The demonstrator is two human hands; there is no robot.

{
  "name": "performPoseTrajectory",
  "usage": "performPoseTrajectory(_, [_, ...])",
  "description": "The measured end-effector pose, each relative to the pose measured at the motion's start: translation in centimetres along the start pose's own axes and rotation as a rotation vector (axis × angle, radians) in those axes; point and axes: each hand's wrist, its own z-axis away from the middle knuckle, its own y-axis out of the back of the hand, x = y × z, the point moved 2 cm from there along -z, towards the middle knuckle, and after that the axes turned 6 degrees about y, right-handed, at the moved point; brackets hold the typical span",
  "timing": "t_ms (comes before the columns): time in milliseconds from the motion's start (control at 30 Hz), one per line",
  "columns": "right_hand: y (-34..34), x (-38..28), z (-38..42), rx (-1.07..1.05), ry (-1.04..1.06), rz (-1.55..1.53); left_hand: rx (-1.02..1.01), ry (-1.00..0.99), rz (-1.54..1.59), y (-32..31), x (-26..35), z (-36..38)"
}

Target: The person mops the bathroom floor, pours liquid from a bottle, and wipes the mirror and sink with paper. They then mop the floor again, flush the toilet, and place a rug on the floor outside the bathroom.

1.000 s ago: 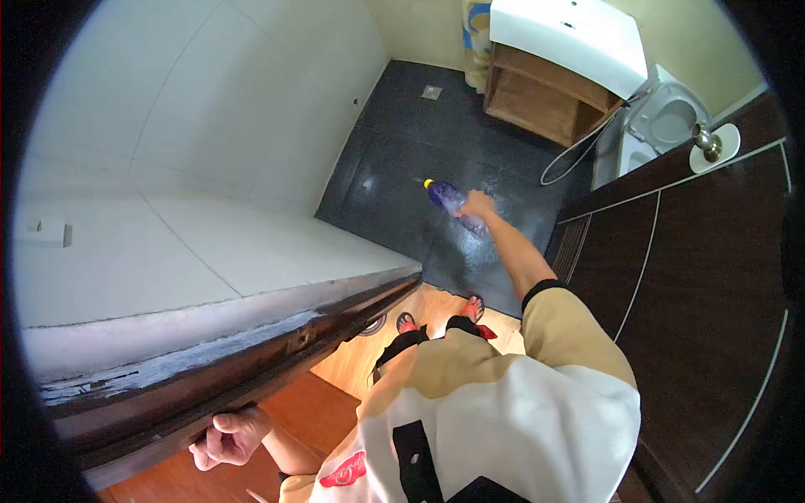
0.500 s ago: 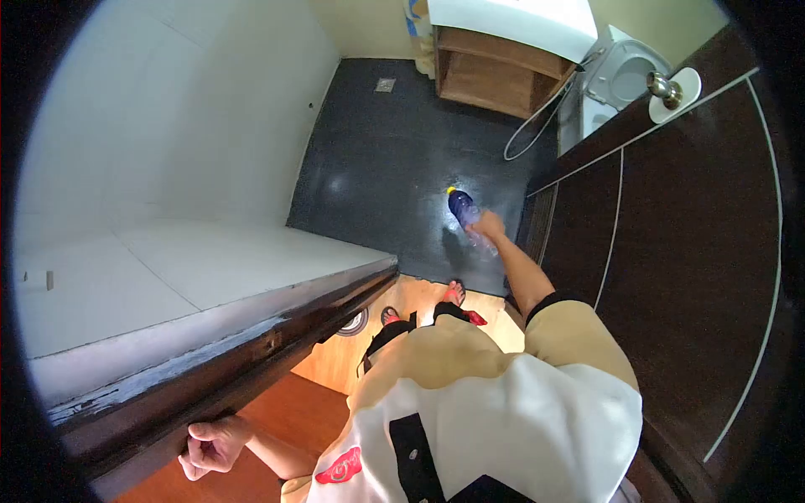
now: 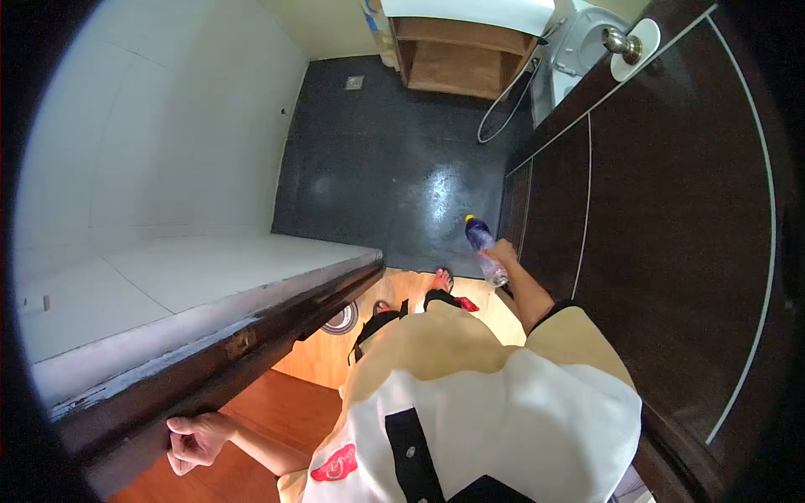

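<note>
My right hand (image 3: 501,254) is wrapped round a clear plastic bottle (image 3: 484,238) with purple liquid in it. The bottle is tilted, its yellow cap (image 3: 470,219) pointing forward over the dark floor. Down at the left, my left hand (image 3: 197,440) is curled into a fist against the brown wooden door frame (image 3: 226,360), and nothing shows inside its fingers.
A dark brown door (image 3: 662,226) with a round metal knob (image 3: 620,44) stands open on the right. Ahead, the dark tiled floor (image 3: 360,168) has a square drain (image 3: 354,82). Beyond are a wooden cabinet (image 3: 457,71), a toilet (image 3: 591,42) and a hanging hose (image 3: 503,126).
My right hand has drawn the bottle back, nearer my body and the door. My view has shifted slightly, while my left hand stays curled by the frame.
</note>
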Motion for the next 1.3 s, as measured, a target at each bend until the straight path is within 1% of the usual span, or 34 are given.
performPoseTrajectory(67, [-0.4, 0.6, 0.5, -0.079, 0.026, 0.033, -0.012, -0.015, -0.008, 0.0, -0.1, -0.1])
performPoseTrajectory(100, [-1.1, 0.7, 1.0, -0.009, -0.004, 0.022, -0.010, -0.016, 0.013, 0.1, -0.4, -0.1])
performPoseTrajectory(167, [-2.1, 0.6, 1.9, 0.142, -0.062, 0.005, -0.058, -0.012, -0.093, 0.1, 0.9, -0.9])
performPoseTrajectory(200, [-2.4, 1.0, 1.7, 0.095, -0.045, -0.138, -0.079, -0.008, -0.144, 0.1, 1.8, -1.3])
performPoseTrajectory(233, [-4.0, 2.1, 0.3, 0.050, -0.030, -0.283, -0.006, 0.092, -0.018, 0.1, 3.5, -1.3])
performPoseTrajectory(267, [-4.9, 2.9, -0.3, 0.001, -0.013, -0.430, 0.079, 0.046, 0.197, -0.3, 5.2, -1.6])
performPoseTrajectory(300, [-4.1, 2.5, 1.1, 0.003, -0.045, -0.503, 0.061, 0.117, 0.325, -0.7, 7.2, -1.0])
performPoseTrajectory(333, [-4.0, 2.3, 1.6, -0.054, -0.053, -0.559, -0.131, 0.204, 0.525, -1.8, 10.5, 0.1])
performPoseTrajectory(367, [-3.5, 2.5, 1.7, -0.108, -0.058, -0.611, -0.479, 0.358, 0.753, -3.3, 14.8, 2.1])
performPoseTrajectory(400, [-3.0, 2.7, 1.9, -0.160, -0.062, -0.661, -0.851, 0.560, 0.936, -4.8, 19.5, 4.2])
performPoseTrajectory(433, [-2.4, 2.5, 2.4, -0.152, -0.055, -0.708, -1.196, 0.752, 1.072, -6.3, 24.3, 6.7])
performPoseTrajectory(467, [-1.3, 1.4, 4.0, -0.146, -0.047, -0.756, -1.427, 0.582, 1.101, -7.6, 29.3, 9.5])
performPoseTrajectory(500, [-0.7, 0.5, 5.0, -0.139, -0.038, -0.805, -1.605, 0.704, 1.422, -8.4, 34.0, 13.8])
performPoseTrajectory(533, [-1.1, 0.2, 5.2, -0.105, -0.015, -0.857, -1.730, 0.604, 1.554, -8.2, 38.5, 17.8])
performPoseTrajectory(567, [-1.9, 0.1, 5.1, -0.068, 0.009, -0.909, -1.737, 0.442, 1.632, -7.4, 42.8, 22.1])
performPoseTrajectory(600, [-2.1, 0.3, 4.3, -0.030, 0.032, -0.960, -2.107, 0.531, 1.738, -5.9, 46.8, 24.0])
performPoseTrajectory(633, [-1.6, 0.6, 3.0, -0.039, 0.063, -0.704, -2.170, 0.483, 1.851, -4.5, 50.1, 24.4])
performPoseTrajectory(667, [-1.6, 1.1, 2.1, -0.020, 0.064, -0.599, -2.234, 0.435, 1.963, -3.3, 52.8, 24.4])
performPoseTrajectory(733, [-1.2, 1.6, 0.9, 0.032, 0.038, -0.558, -2.309, 0.520, 1.856, -1.2, 56.7, 24.5])
performPoseTrajectory(767, [-1.2, 1.8, 0.2, 0.053, 0.019, -0.556, -2.330, 0.564, 1.916, -1.3, 57.0, 25.3])
performPoseTrajectory(867, [-1.4, 0.8, -2.7, 0.098, -0.013, -0.585, -2.368, 0.514, 2.076, -2.5, 57.2, 27.7])
performPoseTrajectory(900, [-1.5, 0.4, -3.6, 0.111, -0.015, -0.594, -2.366, 0.418, 2.091, -3.1, 57.1, 28.7])
performPoseTrajectory(967, [-1.9, -0.3, -5.6, 0.144, -0.002, -0.611, -2.384, 0.308, 2.212, -4.3, 55.9, 30.2])
performPoseTrajectory(1067, [-1.4, -1.0, -8.4, 0.171, 0.094, -0.664, -2.340, 0.088, 2.367, -5.8, 55.9, 32.0])
performPoseTrajectory(1100, [-1.2, -1.1, -9.7, 0.186, 0.129, -0.682, -2.379, 0.035, 2.422, -6.4, 56.1, 33.0])
performPoseTrajectory(1133, [-0.4, -1.4, -10.5, 0.202, 0.113, -0.709, -2.413, -0.019, 2.473, -7.5, 56.2, 32.9])
performPoseTrajectory(1167, [0.4, -1.2, -11.5, 0.214, 0.088, -0.740, -2.382, -0.135, 2.444, -7.8, 57.4, 33.4])
performPoseTrajectory(1233, [7.1, -6.1, -9.4, 0.272, -0.338, -0.897, -2.434, -0.244, 2.435, -9.4, 57.9, 34.9])
performPoseTrajectory(1267, [7.5, -4.9, -12.2, 0.261, -0.305, -1.054, -2.461, -0.299, 2.427, -9.3, 58.8, 35.5])
performPoseTrajectory(1300, [7.7, -4.2, -14.2, 0.255, -0.281, -1.202, -2.425, -0.393, 2.432, -9.5, 59.2, 35.4])
